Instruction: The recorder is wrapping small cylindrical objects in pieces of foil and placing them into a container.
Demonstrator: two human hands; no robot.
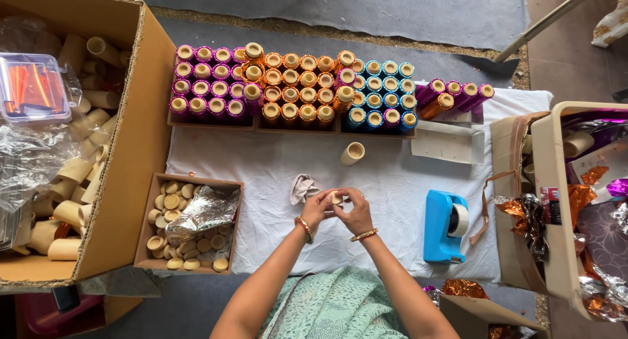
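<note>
Item in hand: a small beige cardboard tube (336,197), short and plain, not wrapped in foil, held over the white cloth (275,162) just in front of the person's body. I noted the left hand (316,208) and the right hand (355,211) both closed on it from either side, fingertips pinching its ends, which I judged kept it steady at working height. Just left of the hands lay a crumpled bit of pale cloth (303,186); beyond them a single bare tube (352,153) stood upright and alone on the cloth. Farther back I recorded rows of foil-wrapped tubes (294,90), sorted by colour into purple, orange and blue blocks, standing open end up, with several purple ones tipped over at the right end. To the left, a shallow tray of round beige discs (171,211), partly covered by a sheet of silver foil (204,214), sat within the left hand's reach. A large cardboard box (140,136) of unwrapped tubes stood farther left. To the right, a blue tape dispenser (445,224), then a bin of coloured foil scraps (575,201).
</note>
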